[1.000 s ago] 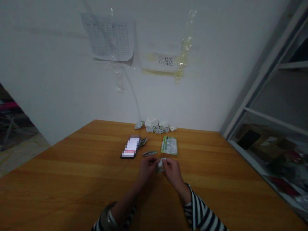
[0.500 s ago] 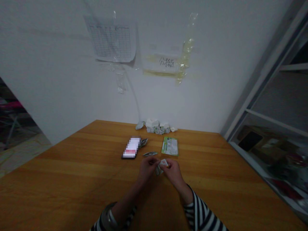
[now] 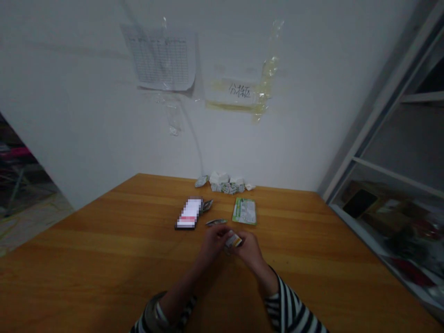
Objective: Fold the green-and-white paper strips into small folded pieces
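Between my fingertips is a small white packet with orange and grey print, too small to read. My left hand is closed, pinching the packet's left side. From the right, my right hand grips its other side with thumb and fingers. Part of the packet is hidden by the fingers. Just beyond my left hand lies a thin silvery wrapper on the wooden table. A flat green and white printed packet lies a little beyond my right hand.
A phone with a lit, blurred screen lies left of centre, with another silvery wrapper against its right side. Crumpled white and patterned wrappers sit by the wall. Taped papers hang above. A shelf frame stands right.
The small packet has turned in my fingers: its white face with red print gave way to a side with an orange edge. Both hands stay in nearly the same place.
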Action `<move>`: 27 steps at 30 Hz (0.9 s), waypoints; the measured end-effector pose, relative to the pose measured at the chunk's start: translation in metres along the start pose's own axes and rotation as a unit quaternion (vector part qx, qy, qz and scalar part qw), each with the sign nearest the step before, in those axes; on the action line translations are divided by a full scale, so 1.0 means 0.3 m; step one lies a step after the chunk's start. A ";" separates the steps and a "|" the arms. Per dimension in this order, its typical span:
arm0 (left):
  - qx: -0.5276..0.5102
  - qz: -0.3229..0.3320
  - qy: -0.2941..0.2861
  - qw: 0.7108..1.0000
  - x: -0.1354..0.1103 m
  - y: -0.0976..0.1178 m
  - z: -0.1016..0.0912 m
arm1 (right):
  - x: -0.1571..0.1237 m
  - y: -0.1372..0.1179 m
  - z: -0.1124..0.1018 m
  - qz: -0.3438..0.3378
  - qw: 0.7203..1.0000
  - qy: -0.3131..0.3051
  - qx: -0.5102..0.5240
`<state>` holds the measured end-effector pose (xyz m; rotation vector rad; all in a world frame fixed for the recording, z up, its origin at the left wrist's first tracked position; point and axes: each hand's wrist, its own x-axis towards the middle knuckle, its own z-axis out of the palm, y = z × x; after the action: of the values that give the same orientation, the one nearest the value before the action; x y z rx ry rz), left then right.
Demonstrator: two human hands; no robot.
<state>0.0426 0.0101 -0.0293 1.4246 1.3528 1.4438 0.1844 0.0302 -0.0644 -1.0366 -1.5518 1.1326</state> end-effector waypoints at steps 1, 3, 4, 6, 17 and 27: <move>-0.001 0.002 -0.006 1.000 0.001 0.004 -0.003 | 0.000 0.002 -0.001 -0.004 1.000 -0.005 -0.004; -0.005 -0.001 0.000 1.000 0.004 0.009 -0.013 | 0.003 0.006 0.002 -0.010 1.000 -0.001 -0.010; -0.010 -0.006 0.010 1.000 0.005 0.010 -0.019 | 0.005 0.007 0.004 -0.013 1.000 0.009 -0.012; -0.021 -0.017 0.031 0.999 0.009 0.007 -0.031 | 0.010 0.005 0.007 -0.022 0.999 0.039 -0.017; -0.143 -0.140 -0.052 0.978 0.017 -0.048 -0.009 | -0.016 -0.103 -0.075 -0.319 0.921 0.024 -0.221; -0.187 -0.134 -0.083 0.970 0.004 0.001 -0.020 | 0.012 -0.091 -0.084 -0.260 0.934 0.034 -0.241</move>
<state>0.0366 0.0100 -0.0279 1.0488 1.0538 1.2864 0.2050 0.0324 -0.0335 -0.8741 -1.9455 0.3528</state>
